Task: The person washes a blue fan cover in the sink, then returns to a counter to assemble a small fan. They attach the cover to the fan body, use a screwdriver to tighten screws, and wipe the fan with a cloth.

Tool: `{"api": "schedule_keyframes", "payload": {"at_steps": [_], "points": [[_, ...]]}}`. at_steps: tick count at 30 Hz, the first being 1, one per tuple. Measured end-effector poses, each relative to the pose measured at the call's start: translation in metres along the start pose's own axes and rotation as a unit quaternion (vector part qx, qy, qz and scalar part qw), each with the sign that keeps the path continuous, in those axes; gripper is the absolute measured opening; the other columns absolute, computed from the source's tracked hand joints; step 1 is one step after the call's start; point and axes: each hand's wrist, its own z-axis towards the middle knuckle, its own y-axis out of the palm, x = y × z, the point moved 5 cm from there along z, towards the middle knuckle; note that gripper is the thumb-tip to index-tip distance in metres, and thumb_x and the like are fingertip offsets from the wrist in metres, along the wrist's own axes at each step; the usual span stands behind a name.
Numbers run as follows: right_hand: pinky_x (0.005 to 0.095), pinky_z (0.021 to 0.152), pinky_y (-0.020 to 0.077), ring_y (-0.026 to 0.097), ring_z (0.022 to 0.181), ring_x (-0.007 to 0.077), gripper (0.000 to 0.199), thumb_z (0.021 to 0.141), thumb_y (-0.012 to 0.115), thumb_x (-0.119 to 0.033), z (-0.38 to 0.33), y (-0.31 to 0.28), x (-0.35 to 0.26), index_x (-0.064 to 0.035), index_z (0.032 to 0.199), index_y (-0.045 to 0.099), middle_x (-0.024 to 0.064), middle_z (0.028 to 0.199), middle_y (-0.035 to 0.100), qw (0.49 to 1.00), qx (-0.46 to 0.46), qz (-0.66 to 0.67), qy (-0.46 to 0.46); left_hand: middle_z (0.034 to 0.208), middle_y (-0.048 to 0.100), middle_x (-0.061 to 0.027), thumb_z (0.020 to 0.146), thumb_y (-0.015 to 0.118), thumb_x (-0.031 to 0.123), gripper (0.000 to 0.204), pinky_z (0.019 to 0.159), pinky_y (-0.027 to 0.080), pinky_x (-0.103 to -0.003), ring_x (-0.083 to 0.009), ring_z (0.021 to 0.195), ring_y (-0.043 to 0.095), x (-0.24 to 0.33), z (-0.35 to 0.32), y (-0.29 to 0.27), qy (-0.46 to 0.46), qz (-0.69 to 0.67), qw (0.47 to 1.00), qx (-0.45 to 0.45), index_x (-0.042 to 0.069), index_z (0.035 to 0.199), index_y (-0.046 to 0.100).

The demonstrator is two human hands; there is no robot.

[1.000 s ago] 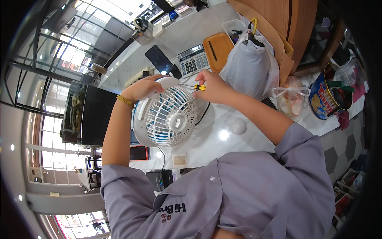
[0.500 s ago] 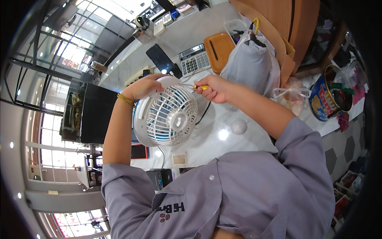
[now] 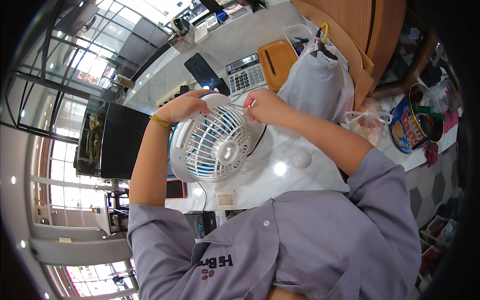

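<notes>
A small white fan [image 3: 229,151] with blue blades behind its round grille is held tilted above the marble counter. My left hand [image 3: 186,108] grips the fan's upper rim, the thumb over the front edge and the other fingers mostly hidden behind. In my right hand [image 3: 267,106] is a screwdriver [image 3: 249,105] with a yellow handle, largely covered by my closed fingers. Its thin metal shaft points left to the grille's upper edge; whether the tip touches cannot be made out. A dark cord hangs by the fan's right side.
Behind the fan lie a phone [image 3: 202,71], a calculator [image 3: 245,72] and an orange tray [image 3: 278,65] with a pen. A stuffed plastic bag [image 3: 318,82] stands right of them. A white round object [image 3: 301,159] rests on the marble counter [image 3: 320,175]; a blue tin [image 3: 402,127] is far right.
My right hand has turned, so its back faces up more and the screwdriver handle is more covered. My left hand and the fan have barely moved.
</notes>
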Motion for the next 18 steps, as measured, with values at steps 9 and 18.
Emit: {"api": "schedule_keyframes", "payload": {"at_steps": [9, 18], "points": [[0.0241, 0.043, 0.0421, 0.051, 0.052, 0.0101, 0.015, 0.091, 0.057, -0.016, -0.001, -0.001, 0.005, -0.0017, 0.091, 0.058, 0.0099, 0.076, 0.063, 0.967, -0.087, 0.179, 0.158, 0.117, 0.06, -0.0112, 0.076, 0.056, 0.013, 0.055, 0.092, 0.043, -0.027, -0.0183, 0.103, 0.055, 0.001, -0.004, -0.001, -0.019, 0.04, 0.999, 0.005, 0.002, 0.13, 0.052], [0.033, 0.054, 0.0484, 0.059, 0.06, 0.0224, 0.017, 0.083, 0.064, -0.015, -0.006, -0.001, -0.03, 0.0003, 0.09, 0.061, 0.0141, 0.076, 0.063, 0.958, 0.048, -0.232, -0.158, 0.116, 0.06, -0.0124, 0.074, 0.054, 0.011, 0.056, 0.091, 0.043, -0.027, -0.0182, 0.103, 0.056, -0.005, 0.003, -0.001, 0.028, 0.043, 0.999, -0.002, 0.001, 0.13, 0.052]]}}
